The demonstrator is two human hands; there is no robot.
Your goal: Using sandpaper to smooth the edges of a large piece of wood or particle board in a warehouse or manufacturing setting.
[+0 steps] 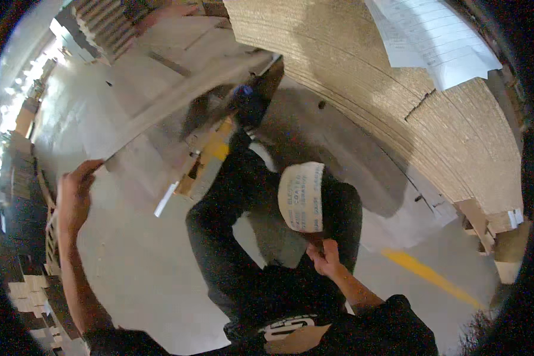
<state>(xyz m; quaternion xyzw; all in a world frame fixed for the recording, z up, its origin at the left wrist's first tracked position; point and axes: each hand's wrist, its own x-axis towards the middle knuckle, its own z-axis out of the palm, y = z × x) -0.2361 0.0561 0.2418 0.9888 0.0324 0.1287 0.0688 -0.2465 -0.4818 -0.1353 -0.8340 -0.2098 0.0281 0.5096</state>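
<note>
My left hand (77, 190) is out at the far left, its fingers closed on the near corner of a long thin board (181, 108). The board slants up and away to the right, slightly blurred. Over my right knee, my right hand (326, 258) grips the lower end of a curled piece of sandpaper (301, 199). Its beige printed back faces up, and the rough side is hidden. My bent legs in black trousers (219, 234) are spread beneath.
A large stack of brown sheets (362, 77) fills the upper right, with white papers (433, 44) on top. Cardboard scraps (204, 163) lie beside my left leg. A yellow line (433, 277) crosses the floor at right. More stacked boards (32, 291) stand at the lower left.
</note>
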